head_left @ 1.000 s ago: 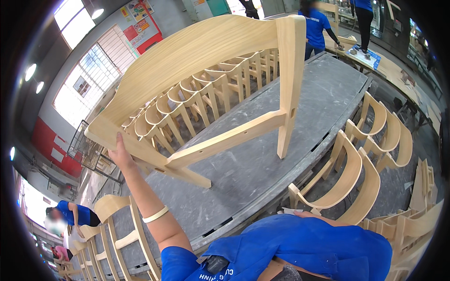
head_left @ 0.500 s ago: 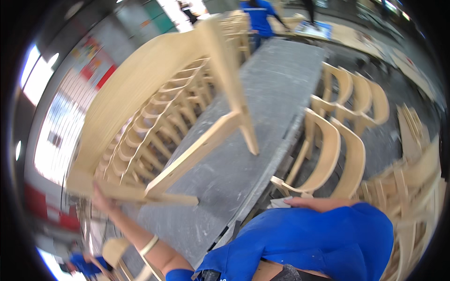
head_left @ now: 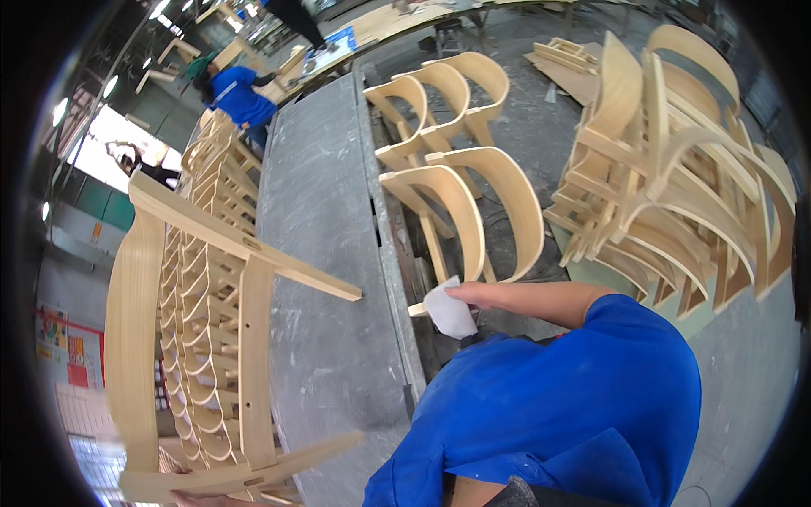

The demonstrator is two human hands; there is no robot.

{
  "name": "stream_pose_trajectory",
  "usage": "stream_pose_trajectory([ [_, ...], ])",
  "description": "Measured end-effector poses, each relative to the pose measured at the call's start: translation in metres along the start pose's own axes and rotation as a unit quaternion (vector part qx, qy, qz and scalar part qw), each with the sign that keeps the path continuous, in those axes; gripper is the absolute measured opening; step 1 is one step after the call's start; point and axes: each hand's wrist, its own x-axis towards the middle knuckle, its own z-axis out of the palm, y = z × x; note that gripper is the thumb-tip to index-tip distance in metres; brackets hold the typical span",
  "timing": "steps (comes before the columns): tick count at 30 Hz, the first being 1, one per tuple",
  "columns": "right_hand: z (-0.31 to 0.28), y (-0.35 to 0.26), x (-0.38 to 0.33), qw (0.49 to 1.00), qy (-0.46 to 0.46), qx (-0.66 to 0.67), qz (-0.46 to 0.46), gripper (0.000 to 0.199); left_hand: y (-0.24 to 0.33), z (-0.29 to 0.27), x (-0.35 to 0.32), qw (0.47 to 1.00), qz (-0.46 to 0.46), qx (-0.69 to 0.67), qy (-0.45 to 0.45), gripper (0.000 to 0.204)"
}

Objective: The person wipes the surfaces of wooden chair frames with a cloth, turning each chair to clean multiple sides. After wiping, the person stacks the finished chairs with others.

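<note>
A pale wooden chair frame (head_left: 257,363) stands on the grey workbench at the left. It has a broad curved back panel, two legs and a rail joining them. My left hand (head_left: 196,498) is closed round the lower leg near the bottom edge; the wood and the picture's edge hide part of it. On the right, my right hand (head_left: 470,294) pinches a white sheet (head_left: 451,311), soft and creased like sandpaper or cloth. This hand is beside the bench edge, close to a curved wooden chair frame (head_left: 460,215) standing beyond the bench.
The long grey workbench (head_left: 317,177) runs away from me. Rows of chair frames (head_left: 198,338) line its left side. Stacked chair frames (head_left: 667,177) stand at the right. A person in blue (head_left: 241,97) is at the bench's far end, near a table (head_left: 397,21).
My view has swung to the right. The chair frame has turned, its rail now nearly upright in the picture. My right hand and the white sheet show more fully, farther out from my body.
</note>
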Motion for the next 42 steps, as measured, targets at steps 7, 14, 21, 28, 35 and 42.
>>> stream_pose_trajectory([
  [7,0.107,-0.056,-0.066,0.958,-0.148,0.020,-0.245,0.044,0.059,0.148,-0.017,0.982,0.113,0.146,-0.033,0.057],
  [14,0.223,-0.095,-0.120,0.855,-0.279,-0.105,-0.424,0.049,0.107,0.267,-0.037,0.959,0.135,0.244,-0.052,0.083],
  [21,0.246,-0.102,-0.147,0.826,-0.139,-0.158,-0.523,0.041,0.107,0.356,-0.053,0.944,0.263,0.148,-0.134,0.093],
  [28,0.206,-0.110,-0.151,0.900,-0.003,0.025,-0.436,0.030,0.091,0.433,-0.079,0.943,0.276,0.072,-0.170,0.085],
  [35,0.128,-0.141,-0.131,0.851,0.018,0.140,-0.506,0.033,0.095,0.436,-0.104,0.890,0.305,-0.041,-0.335,0.071],
  [42,0.056,-0.205,-0.114,0.873,0.017,0.099,-0.477,0.040,0.094,0.359,0.067,0.812,0.566,0.124,0.072,0.042],
])
